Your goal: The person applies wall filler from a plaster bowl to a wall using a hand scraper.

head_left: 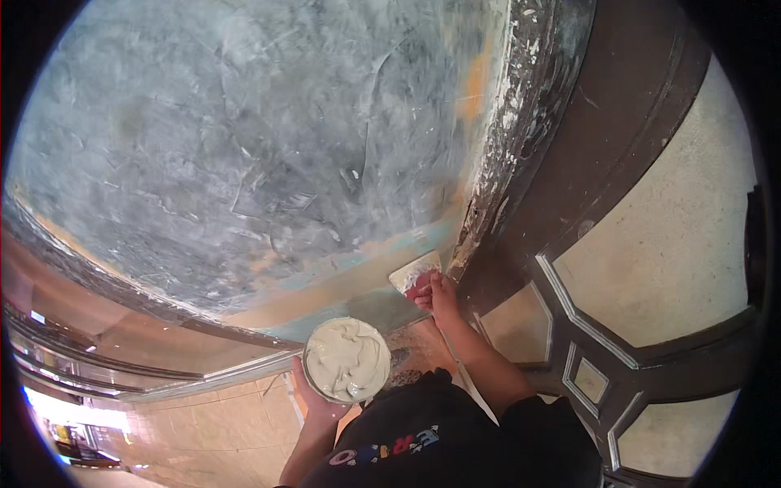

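Observation:
My left hand grips a round tub of pale, creamy paste from below and the side. My right hand holds a scraper with a red part and a wide pale blade smeared with white, which lies at the lower edge of a mottled grey-blue wall panel with tan, orange and teal patches. Whether the blade touches the panel I cannot tell.
A dark, scuffed frame borders the panel on the right. Beside it stands dark panelling with pale insets and silver trim. Brown ledges run at the left. Tan tiled flooring and a cardboard sheet lie below.

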A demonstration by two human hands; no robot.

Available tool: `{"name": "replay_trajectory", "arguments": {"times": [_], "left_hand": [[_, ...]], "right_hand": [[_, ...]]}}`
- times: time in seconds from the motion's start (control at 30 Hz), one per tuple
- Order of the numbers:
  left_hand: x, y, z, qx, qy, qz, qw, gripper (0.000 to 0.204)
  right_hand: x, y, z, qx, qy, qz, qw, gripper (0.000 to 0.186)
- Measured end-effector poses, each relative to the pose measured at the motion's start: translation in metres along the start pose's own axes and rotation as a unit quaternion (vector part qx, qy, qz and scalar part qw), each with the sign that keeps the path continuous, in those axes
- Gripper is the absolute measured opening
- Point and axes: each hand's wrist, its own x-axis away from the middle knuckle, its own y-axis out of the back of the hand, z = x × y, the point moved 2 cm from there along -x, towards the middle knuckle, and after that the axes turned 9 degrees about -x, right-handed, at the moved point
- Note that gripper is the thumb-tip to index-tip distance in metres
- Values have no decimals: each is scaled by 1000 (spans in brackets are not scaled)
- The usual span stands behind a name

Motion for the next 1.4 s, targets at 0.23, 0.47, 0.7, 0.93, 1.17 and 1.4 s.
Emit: {"name": "replay_trajectory", "arguments": {"times": [0.23,0.47,0.7,0.93,1.17,1.4], "left_hand": [[-7,-14,20,-36,-44,11,998,72],[-5,-13,28,-83,-23,-40,995,71],[-2,-10,26,-1,-8,-88,996,72],[1,-6,23,9,20,-72,997,73],[5,11,17,-12,-4,-107,994,72],[12,-2,9,-205,-78,-38,975,73]], "right_hand": [[8,-31,33,2,21,57,998,31],[-19,1,-17,2,-42,22,999,33],[3,-21,22,-91,-32,39,995,32],[-20,7,-30,-35,-66,22,997,32],[1,-12,-15,-58,-74,16,995,31],[-31,4,-11,-1,21,-11,1000,32]]}}
